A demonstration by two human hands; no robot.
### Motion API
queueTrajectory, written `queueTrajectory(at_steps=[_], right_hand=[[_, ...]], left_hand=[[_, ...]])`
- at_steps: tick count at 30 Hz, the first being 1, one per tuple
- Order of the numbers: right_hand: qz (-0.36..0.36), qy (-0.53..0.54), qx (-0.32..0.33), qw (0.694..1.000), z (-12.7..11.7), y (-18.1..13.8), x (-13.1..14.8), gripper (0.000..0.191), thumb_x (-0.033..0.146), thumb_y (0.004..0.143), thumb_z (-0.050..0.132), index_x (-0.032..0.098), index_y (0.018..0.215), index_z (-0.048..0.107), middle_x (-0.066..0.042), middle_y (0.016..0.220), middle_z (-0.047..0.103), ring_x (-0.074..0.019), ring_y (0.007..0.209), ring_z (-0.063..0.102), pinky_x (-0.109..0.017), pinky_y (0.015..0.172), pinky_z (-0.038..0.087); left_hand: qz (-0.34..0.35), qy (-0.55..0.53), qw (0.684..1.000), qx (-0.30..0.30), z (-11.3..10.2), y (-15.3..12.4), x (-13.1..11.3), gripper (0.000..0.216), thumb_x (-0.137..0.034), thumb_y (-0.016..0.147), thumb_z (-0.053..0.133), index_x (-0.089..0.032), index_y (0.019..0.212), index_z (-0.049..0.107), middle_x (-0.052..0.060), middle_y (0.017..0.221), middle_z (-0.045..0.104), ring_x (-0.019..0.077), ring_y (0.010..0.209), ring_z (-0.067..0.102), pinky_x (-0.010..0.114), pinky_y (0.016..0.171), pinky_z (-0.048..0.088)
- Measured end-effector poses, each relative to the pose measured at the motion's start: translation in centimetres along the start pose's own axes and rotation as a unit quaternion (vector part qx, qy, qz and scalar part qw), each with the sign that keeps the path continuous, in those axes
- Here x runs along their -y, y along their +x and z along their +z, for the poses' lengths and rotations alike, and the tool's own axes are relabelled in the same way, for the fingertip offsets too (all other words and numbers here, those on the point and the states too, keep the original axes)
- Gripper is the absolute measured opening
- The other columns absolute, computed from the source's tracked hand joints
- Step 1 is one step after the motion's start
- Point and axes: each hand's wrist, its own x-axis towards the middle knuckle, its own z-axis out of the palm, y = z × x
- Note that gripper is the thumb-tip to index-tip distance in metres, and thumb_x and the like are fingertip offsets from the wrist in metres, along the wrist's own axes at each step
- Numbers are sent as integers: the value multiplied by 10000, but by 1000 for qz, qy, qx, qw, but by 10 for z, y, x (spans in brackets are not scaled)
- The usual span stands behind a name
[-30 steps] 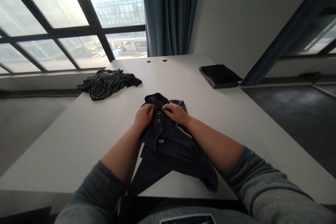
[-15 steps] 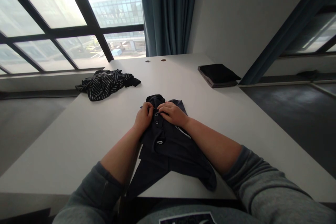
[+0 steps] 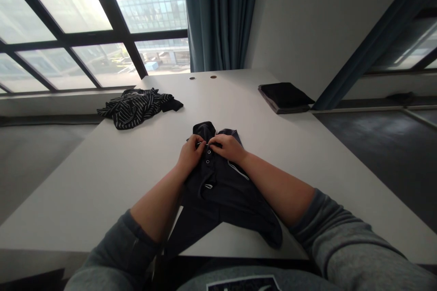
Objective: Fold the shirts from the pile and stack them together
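Charcoal cloth bunches in front of me where a person works at the white table (image 3: 112, 182): a buttoned garment (image 3: 235, 202) lies over its near middle. Half a second ago the right hand (image 3: 229, 146) had its fingers stretched flatter across the front; now they curl in, and the left hand (image 3: 190, 154) has edged over, so the fingertips almost meet. Both hands pinch the garment at the top of its button strip, thumb against finger; exactly what sits between the tips is too small to tell. The collar (image 3: 205, 129) stands just beyond the grip, towards the table's far end, and the body spreads back to the table's near edge. White surface runs broadly to the table's left and right edges. At its far left a striped garment (image 3: 136, 107) lies crumpled, reaching the edge; at its far right sits a folded stack (image 3: 287, 96), close to the edge.
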Motion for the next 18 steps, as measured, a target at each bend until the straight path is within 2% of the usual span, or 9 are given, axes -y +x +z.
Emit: queueTrajectory(at_steps=[9,18], right_hand=[[-1,-25,18,1000,3,2,-3,99,192,882,737,232,950,797,-29,942,795,-213,929,730,-360,956,556],[12,-29,19,999,2,3,1,178,139,842,719,211,985,798,-44,936,792,-209,876,728,-333,877,553]], left_hand=[[-32,18,999,-34,0,-3,-8,132,-280,885,686,-246,890,559,19,900,690,222,858,655,333,768,467],[-36,2,999,-28,-4,-4,-11,184,-339,869,716,-244,837,561,-2,836,689,194,770,632,307,710,445]])
